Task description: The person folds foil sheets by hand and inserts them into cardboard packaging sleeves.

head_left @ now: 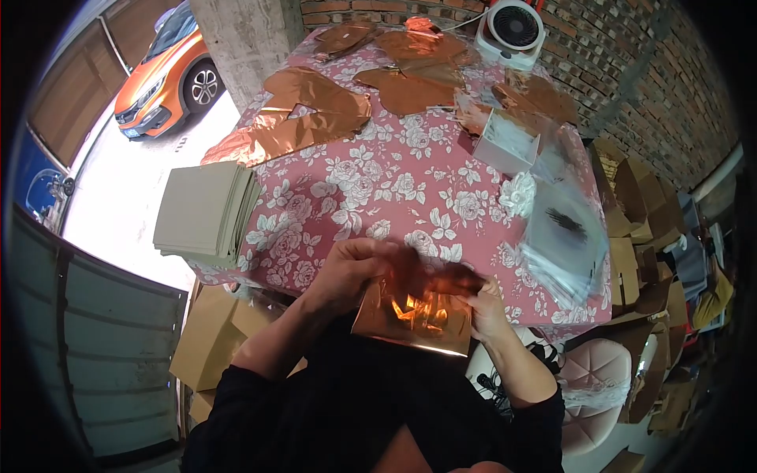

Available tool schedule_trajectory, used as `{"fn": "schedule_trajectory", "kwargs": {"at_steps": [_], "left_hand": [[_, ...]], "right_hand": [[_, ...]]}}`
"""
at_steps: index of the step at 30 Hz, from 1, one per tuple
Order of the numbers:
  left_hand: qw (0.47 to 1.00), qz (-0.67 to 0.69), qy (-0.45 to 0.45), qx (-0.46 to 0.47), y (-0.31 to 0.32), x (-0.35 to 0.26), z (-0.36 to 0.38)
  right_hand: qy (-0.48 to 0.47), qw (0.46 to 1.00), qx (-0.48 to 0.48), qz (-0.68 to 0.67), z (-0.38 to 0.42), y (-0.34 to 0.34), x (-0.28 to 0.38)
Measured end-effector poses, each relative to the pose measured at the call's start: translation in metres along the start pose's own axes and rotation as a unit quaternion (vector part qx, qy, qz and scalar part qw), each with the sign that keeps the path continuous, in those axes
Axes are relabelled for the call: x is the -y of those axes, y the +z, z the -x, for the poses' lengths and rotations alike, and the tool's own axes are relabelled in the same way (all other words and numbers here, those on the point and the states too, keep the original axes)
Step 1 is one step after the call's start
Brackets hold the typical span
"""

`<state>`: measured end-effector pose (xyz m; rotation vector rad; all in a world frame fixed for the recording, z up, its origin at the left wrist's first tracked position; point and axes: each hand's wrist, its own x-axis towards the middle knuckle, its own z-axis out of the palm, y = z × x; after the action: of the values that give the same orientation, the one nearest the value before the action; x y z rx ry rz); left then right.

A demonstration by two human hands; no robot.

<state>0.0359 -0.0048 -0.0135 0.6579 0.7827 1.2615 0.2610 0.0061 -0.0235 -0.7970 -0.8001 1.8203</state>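
- Wearing a black shirt (378, 394) at 6 o'clock, with bare forearms reaching forward on both sides.
- Holding a shiny copper foil sheet (418, 323) just beyond the chest, near the table edge, with a creased, reflective middle and a darker, crumpled upper part.
- Gripping the right side of the sheet with the right hand (482, 306), closed with thumb and fingers on the foil.
- Curling the left hand (356, 270) in by the crumpled part at its upper left; too blurred at the fingertips to tell whether pinching it.
- Beyond, under everything laid out: a table in a pink floral cloth (394, 189).
- At 10 o'clock from the hands: a stack of greyish card (203, 209) on the near left corner, with an orange car (162, 79) outside, farther off.
- At 11 o'clock: a large copper foil shape (319, 118), lying flat with an opening; at 12, more copper foil (414, 88).
- At 1 o'clock: a small open white box (506, 146) with clear plastic inside, and farther back a white fan (512, 31).
- Between 2 and 3: clear plastic bags (561, 236), piled up.
- At 4: a padded seat (595, 378).
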Motion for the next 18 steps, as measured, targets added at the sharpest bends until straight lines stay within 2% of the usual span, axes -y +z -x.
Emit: {"fn": "schedule_trajectory", "kwargs": {"at_steps": [1, 2, 4, 6, 9, 11, 12, 15, 18], "left_hand": [[0.997, -0.026, 0.009, 0.073, -0.014, -0.003, 0.0], [0.997, -0.026, 0.006, 0.073, -0.016, -0.002, -0.001], [0.996, 0.022, -0.019, 0.081, -0.017, -0.001, -0.001], [0.997, 0.014, -0.011, 0.073, -0.015, -0.002, -0.001], [0.993, 0.009, -0.001, 0.121, -0.015, -0.005, -0.001], [0.995, -0.081, -0.01, 0.06, -0.015, -0.005, -0.003], [0.995, -0.081, -0.009, 0.058, -0.016, -0.008, -0.003], [0.988, -0.055, -0.122, 0.075, -0.024, -0.021, -0.007], [0.984, -0.028, -0.148, 0.096, -0.023, -0.026, -0.005]], "right_hand": [[0.003, 0.998, 0.069, -0.009, -0.004, -0.018, -0.006], [0.005, 0.99, 0.137, -0.018, -0.007, -0.031, -0.012], [0.005, 0.992, 0.12, -0.023, -0.007, -0.037, -0.017], [-0.002, 0.99, 0.136, -0.047, -0.008, -0.035, -0.017], [-0.023, 0.987, 0.152, -0.04, -0.008, -0.032, -0.013], [-0.011, 0.989, 0.144, -0.031, -0.006, -0.032, -0.01], [0.001, 0.99, 0.136, -0.021, -0.005, -0.031, -0.008], [-0.021, 0.993, 0.105, 0.04, -0.004, -0.029, -0.001], [-0.058, 0.983, 0.134, 0.109, -0.006, -0.032, 0.0]]}}
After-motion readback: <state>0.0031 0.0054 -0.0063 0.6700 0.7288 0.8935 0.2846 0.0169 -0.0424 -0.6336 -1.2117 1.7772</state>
